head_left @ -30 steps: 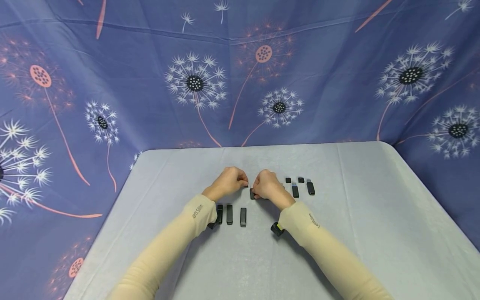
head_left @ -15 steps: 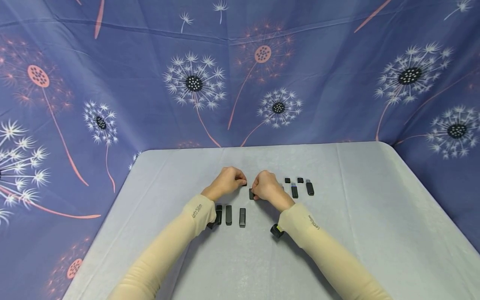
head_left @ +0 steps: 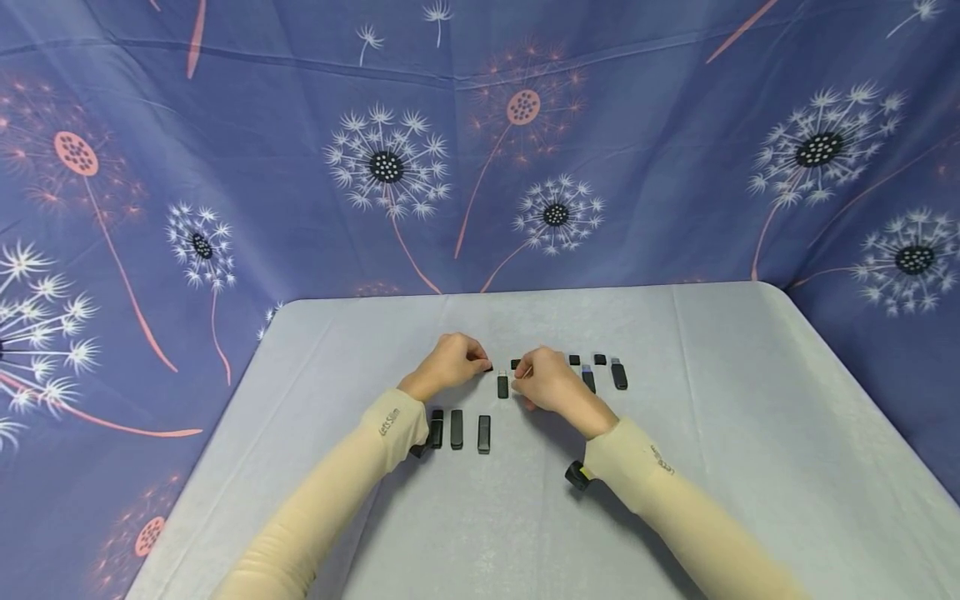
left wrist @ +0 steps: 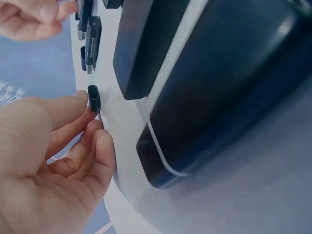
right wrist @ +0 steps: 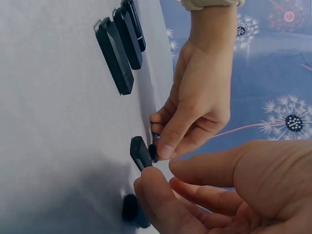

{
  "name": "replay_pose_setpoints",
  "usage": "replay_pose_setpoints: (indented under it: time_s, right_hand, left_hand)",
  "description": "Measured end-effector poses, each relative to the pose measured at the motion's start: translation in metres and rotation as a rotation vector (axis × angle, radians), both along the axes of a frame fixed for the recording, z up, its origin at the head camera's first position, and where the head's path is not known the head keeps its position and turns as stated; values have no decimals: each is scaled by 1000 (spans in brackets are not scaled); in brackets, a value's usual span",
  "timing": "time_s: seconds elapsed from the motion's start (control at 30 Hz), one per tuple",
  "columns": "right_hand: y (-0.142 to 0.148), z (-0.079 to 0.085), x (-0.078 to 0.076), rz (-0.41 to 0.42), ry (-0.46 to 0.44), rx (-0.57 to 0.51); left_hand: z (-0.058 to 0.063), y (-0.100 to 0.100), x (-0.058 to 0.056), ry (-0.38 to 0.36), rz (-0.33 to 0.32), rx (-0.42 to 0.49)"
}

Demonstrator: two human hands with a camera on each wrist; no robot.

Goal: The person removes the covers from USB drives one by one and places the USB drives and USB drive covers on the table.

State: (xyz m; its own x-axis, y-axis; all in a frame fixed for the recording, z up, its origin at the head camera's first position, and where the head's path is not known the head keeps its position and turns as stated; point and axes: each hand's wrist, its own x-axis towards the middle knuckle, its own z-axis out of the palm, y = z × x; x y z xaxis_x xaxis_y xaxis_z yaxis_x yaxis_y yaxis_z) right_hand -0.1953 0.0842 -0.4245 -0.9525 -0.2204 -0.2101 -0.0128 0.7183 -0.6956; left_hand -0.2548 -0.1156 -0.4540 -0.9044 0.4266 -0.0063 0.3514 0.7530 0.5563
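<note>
In the head view my left hand (head_left: 450, 367) pinches a small black cap (head_left: 490, 367) at the table surface. The left wrist view shows this cap (left wrist: 94, 99) between thumb and fingertip, its hollow end visible. Just to its right lies an uncapped black USB stick (head_left: 502, 387), metal plug pointing away from me. My right hand (head_left: 553, 382) is beside that stick, with thumb and fingers apart and nothing between them. Seen from the right wrist, the stick (right wrist: 139, 151) lies close to the right fingertips (right wrist: 155, 183).
Nearer me stand three closed black sticks in a row, the rightmost stick (head_left: 484, 434) a little apart. To the right lie uncapped USB sticks (head_left: 618, 375), with small caps (head_left: 600, 359) behind them. Another cap (head_left: 515, 364) sits between my hands. A patterned blue curtain (head_left: 480, 167) hangs behind the table.
My right hand has let go of the USB stick and shifted right, baring the stick and a cap behind it. The left hand stays almost still with its cap.
</note>
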Motion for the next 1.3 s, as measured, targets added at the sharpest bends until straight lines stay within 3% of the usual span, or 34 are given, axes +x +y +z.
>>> replay_pose_setpoints:
  time_s: [0.63, 1.0, 1.3]
  right_hand:
    - [41, 12, 53, 96, 48, -75]
    - [60, 17, 77, 94, 203, 4]
    - [73, 23, 100, 103, 327, -64]
  left_hand:
    - [-4, -8, 3, -35, -6, 32]
    - [-3, -20, 18, 49, -31, 92]
    - [8, -21, 39, 92, -29, 106]
